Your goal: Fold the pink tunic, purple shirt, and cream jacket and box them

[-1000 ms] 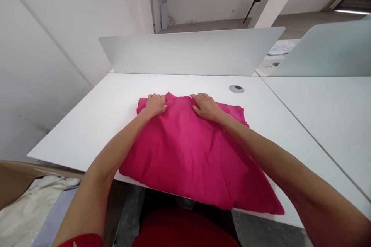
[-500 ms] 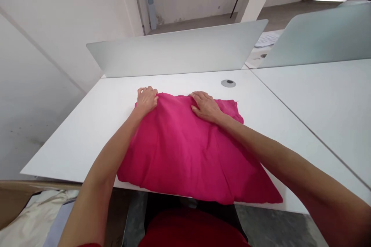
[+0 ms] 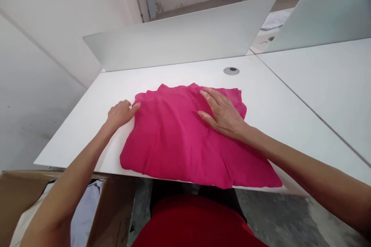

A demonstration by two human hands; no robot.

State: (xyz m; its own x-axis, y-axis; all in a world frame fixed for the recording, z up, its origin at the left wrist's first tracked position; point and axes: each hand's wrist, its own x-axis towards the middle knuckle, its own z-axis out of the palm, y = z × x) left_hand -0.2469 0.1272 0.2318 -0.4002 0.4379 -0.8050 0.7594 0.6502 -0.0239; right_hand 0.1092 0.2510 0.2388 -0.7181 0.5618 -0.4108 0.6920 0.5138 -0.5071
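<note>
A folded bright pink cloth [image 3: 179,139] lies on the white table [image 3: 95,96], its near edge hanging slightly over the table's front. My right hand [image 3: 224,114] rests flat on the cloth's far right part, fingers stretched out and apart. My left hand [image 3: 120,114] lies on the table at the cloth's left edge, fingers loosely curled, the thumb touching the fabric. Neither hand grips anything.
A grey divider panel [image 3: 179,34] stands along the table's back edge, a round cable grommet [image 3: 231,71] in front of it. A second white desk [image 3: 324,81] adjoins on the right. An open cardboard box [image 3: 113,212] with pale fabrics sits on the floor at lower left.
My left hand slid off the cloth's far left corner to its left edge on the table. My right hand opened flat and moved slightly nearer. The camera tilted down.
</note>
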